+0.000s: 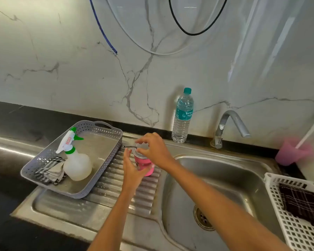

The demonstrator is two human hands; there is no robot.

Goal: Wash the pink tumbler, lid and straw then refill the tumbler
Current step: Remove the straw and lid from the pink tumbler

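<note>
Nearest me, two bare forearms reach in from the bottom edge over one steel sink (225,171), its single drain (203,217) low in the basin. At the near right sits one white basket (274,211) holding one dark checked cloth (303,201). Left of the basin, on the ribbed drainboard (109,180), the one pink tumbler (147,166) stands upright. My left hand (132,169) is wrapped round its side, gripping it. My right hand (152,151) comes down from above with its fingers curled on the rim of the one lid (140,155), which sits on the tumbler. One bent metal straw (130,146) pokes out of the lid toward the left. Just beside the tumbler, partly on the drainboard, lies one grey basket (105,126) with one white spray bottle (76,163) and one folded checked cloth (51,170) inside. Farther back on the dark tabletop (11,116) one capped water bottle (182,118) stands against the marble wall (62,51), with one tap (228,122) to its right and one blurred pink cup (290,153) beyond that, a white stick in it. Three cables hang on the wall: one blue (101,28), one white (134,39), one black (188,33).
</note>
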